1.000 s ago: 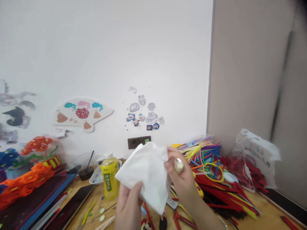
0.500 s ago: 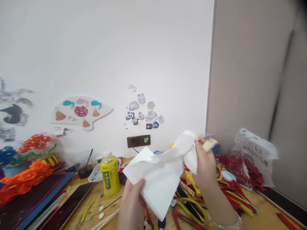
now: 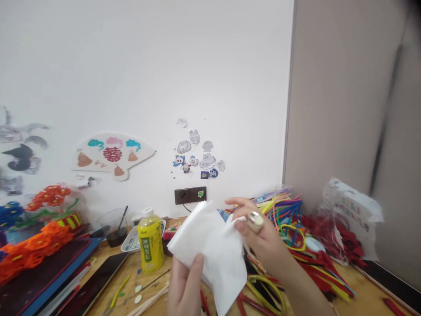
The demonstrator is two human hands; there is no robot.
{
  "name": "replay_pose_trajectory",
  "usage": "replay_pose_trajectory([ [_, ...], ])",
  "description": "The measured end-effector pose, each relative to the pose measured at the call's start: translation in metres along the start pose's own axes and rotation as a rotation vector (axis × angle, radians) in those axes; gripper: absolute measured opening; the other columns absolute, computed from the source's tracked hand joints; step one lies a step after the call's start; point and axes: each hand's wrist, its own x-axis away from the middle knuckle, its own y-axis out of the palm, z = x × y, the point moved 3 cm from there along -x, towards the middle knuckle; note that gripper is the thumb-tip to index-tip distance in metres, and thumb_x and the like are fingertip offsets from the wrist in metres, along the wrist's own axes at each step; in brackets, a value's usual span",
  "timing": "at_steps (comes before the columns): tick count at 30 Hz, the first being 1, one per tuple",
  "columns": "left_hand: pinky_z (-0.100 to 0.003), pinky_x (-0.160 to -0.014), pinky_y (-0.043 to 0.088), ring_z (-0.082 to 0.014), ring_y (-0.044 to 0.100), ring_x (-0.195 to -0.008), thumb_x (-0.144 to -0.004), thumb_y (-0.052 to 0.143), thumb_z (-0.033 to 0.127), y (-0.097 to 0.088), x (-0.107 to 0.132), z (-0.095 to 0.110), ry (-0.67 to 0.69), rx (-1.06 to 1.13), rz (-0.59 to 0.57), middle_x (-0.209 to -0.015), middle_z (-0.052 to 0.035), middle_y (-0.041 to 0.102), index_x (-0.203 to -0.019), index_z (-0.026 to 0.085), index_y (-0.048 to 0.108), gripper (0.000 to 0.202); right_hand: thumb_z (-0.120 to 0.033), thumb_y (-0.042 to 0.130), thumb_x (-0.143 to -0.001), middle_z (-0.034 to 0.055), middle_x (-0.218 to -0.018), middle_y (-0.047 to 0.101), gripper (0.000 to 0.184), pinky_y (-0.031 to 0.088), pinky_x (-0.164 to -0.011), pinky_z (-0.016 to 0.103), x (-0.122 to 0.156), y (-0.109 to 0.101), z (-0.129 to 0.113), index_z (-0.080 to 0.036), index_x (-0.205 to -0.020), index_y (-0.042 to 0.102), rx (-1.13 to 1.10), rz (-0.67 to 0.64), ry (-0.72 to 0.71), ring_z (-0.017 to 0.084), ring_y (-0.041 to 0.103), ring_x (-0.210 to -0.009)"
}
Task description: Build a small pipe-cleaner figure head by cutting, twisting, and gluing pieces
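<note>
Right hand [image 3: 259, 230] lower, on white napkin [image 3: 210, 254], left hand [image 3: 184, 287] beneath (partly hidden)

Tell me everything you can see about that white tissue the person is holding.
The white tissue is a thin, soft-looking sheet in loose folds, one corner hanging down. The left hand grips its lower part and the right hand pinches its upper right edge, holding it in the air above a wooden desk.
</note>
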Motion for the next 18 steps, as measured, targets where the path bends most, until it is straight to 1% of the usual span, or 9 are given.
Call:
replay_pose_trajectory([
  [1, -0.029, -0.087, 0.046, -0.0253, 0.055, -0.107, -0.067, 0.067, 0.033, 0.001, 0.001, 0.001, -0.009, -0.012, -0.014, -0.106, -0.0062, 0.066, -0.115, 0.018, 0.053, 0.052, -0.030, 0.050, -0.084, 0.0067, -0.117, 0.055, 0.015, 0.039, -0.089, 0.035, 0.000, 0.006, -0.001, -0.021, -0.079, 0.060, 0.037, -0.040, -0.014, 0.022, 0.051, -0.106],
  [3, -0.029, -0.089, 0.045, -0.0246, 0.055, -0.107, -0.066, 0.068, 0.033, 0.003, 0.004, 0.003, -0.046, -0.032, -0.027, -0.106, -0.0057, 0.067, -0.115, 0.018, 0.053, 0.054, -0.025, 0.051, -0.083, 0.0064, -0.116, 0.057, 0.010, 0.037, -0.092, 0.037, 0.001, 0.015, 0.000, -0.022, -0.081, 0.060, 0.092, -0.047, -0.051, 0.022, 0.050, -0.107],
  [7, -0.030, -0.092, 0.043, -0.0248, 0.054, -0.109, -0.067, 0.067, 0.035, 0.004, 0.005, 0.002, -0.101, -0.017, 0.000, -0.107, -0.0059, 0.066, -0.116, 0.019, 0.052, 0.054, -0.014, 0.049, -0.078, 0.0053, -0.095, 0.064, 0.018, 0.040, -0.086, 0.036, 0.004, 0.022, 0.005, -0.022, -0.088, 0.061, 0.162, 0.120, -0.139, 0.021, 0.055, -0.093],
  [11, -0.035, -0.091, 0.045, -0.0267, 0.055, -0.109, -0.070, 0.064, 0.036, 0.003, 0.003, -0.005, -0.180, 0.009, 0.049, -0.107, -0.0055, 0.067, -0.116, 0.022, 0.053, 0.050, -0.014, 0.051, -0.075, 0.0037, -0.094, 0.061, 0.037, 0.043, -0.081, 0.031, 0.006, 0.026, 0.013, -0.024, -0.110, 0.056, 0.147, 0.165, -0.044, 0.019, 0.055, -0.089],
  [12, -0.036, -0.091, 0.045, -0.0272, 0.055, -0.109, -0.071, 0.063, 0.038, 0.003, 0.003, -0.006, -0.191, 0.020, 0.066, -0.107, -0.0056, 0.067, -0.116, 0.023, 0.054, 0.048, -0.015, 0.052, -0.075, 0.0035, -0.093, 0.060, 0.038, 0.043, -0.080, 0.030, 0.006, 0.026, 0.014, -0.024, -0.112, 0.055, 0.134, 0.162, -0.019, 0.019, 0.055, -0.089],
  [13, -0.036, -0.091, 0.046, -0.0277, 0.055, -0.109, -0.073, 0.061, 0.039, 0.002, 0.002, -0.008, -0.202, 0.029, 0.084, -0.107, -0.0060, 0.067, -0.115, 0.024, 0.054, 0.046, -0.017, 0.052, -0.076, 0.0034, -0.091, 0.060, 0.033, 0.043, -0.080, 0.030, 0.005, 0.027, 0.014, -0.023, -0.108, 0.058, 0.121, 0.152, -0.004, 0.018, 0.055, -0.087],
  [15, -0.038, -0.091, 0.045, -0.0281, 0.055, -0.109, -0.075, 0.058, 0.044, 0.002, 0.002, -0.011, -0.224, 0.041, 0.111, -0.110, -0.0073, 0.066, -0.114, 0.025, 0.055, 0.044, -0.022, 0.053, -0.078, 0.0035, -0.085, 0.059, 0.016, 0.044, -0.076, 0.029, 0.004, 0.026, 0.013, -0.021, -0.090, 0.063, 0.089, 0.149, 0.018, 0.018, 0.056, -0.083],
  [16, -0.038, -0.092, 0.045, -0.0282, 0.055, -0.109, -0.076, 0.056, 0.045, 0.002, 0.001, -0.012, -0.235, 0.044, 0.115, -0.112, -0.0081, 0.065, -0.114, 0.024, 0.056, 0.043, -0.024, 0.054, -0.078, 0.0035, -0.082, 0.059, 0.011, 0.044, -0.074, 0.029, 0.004, 0.024, 0.013, -0.019, -0.082, 0.063, 0.060, 0.170, 0.044, 0.018, 0.056, -0.080],
  [18, -0.038, -0.092, 0.045, -0.0278, 0.055, -0.109, -0.077, 0.054, 0.048, 0.003, 0.000, -0.013, -0.242, 0.057, 0.103, -0.114, -0.0093, 0.064, -0.113, 0.023, 0.055, 0.045, -0.031, 0.057, -0.077, 0.0029, -0.075, 0.060, 0.013, 0.045, -0.066, 0.028, 0.004, 0.015, 0.017, -0.018, -0.078, 0.060, -0.038, 0.286, 0.168, 0.018, 0.057, -0.072],
])
